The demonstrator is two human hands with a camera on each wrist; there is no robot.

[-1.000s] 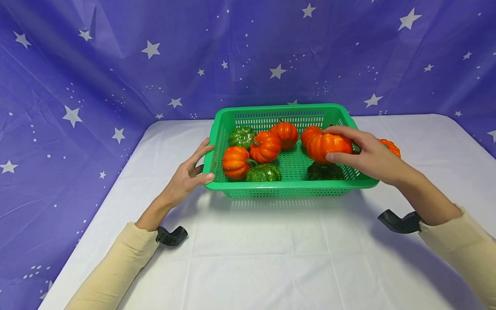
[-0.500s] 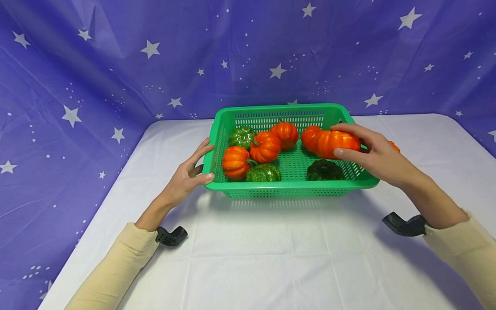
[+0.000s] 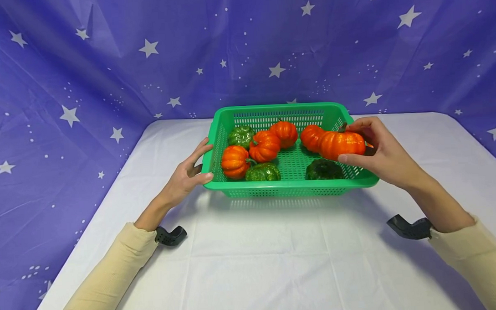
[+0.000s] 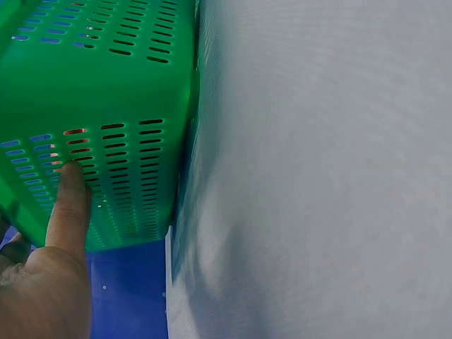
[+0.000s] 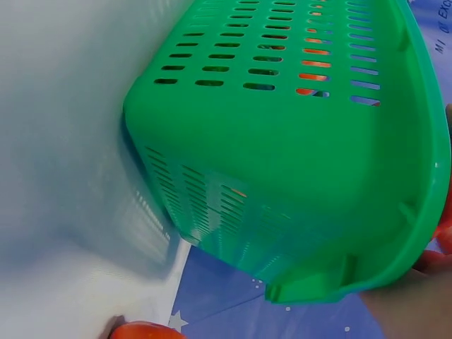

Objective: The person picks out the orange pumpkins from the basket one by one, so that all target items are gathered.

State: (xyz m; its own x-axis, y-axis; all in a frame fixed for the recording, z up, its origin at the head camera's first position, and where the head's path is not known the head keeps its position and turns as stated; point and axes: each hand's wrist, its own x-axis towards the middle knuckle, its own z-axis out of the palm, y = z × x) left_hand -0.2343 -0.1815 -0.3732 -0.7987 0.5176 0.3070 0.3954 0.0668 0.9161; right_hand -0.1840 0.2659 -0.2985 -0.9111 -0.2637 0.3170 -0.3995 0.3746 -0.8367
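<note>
My right hand [image 3: 385, 154] grips an orange pumpkin [image 3: 341, 145] with a dark stem, at the right end of a green slotted basket [image 3: 290, 184]. In the right wrist view, part of an orange pumpkin [image 5: 445, 229] shows beyond the basket's rim. My left hand [image 3: 186, 177] rests against the basket's left end, thumb and fingers spread along it. One straight finger [image 4: 68, 205] touches the slotted wall in the left wrist view. Inside the basket, several orange pumpkins [image 3: 265, 146] and green ones [image 3: 263, 172] sit mostly to the left. A dark green pumpkin [image 3: 324, 169] lies at the front right.
A white cloth [image 3: 255, 255] covers the table. Behind it hangs a purple star-patterned curtain [image 3: 244, 45]. Another orange pumpkin [image 5: 146, 330] lies outside the basket, partly cut off in the right wrist view and mostly hidden by my right hand in the head view.
My right hand has moved right with the orange pumpkin, toward the basket's right end. The pumpkin's stem now shows plainly. The left hand and the basket stay in place.
</note>
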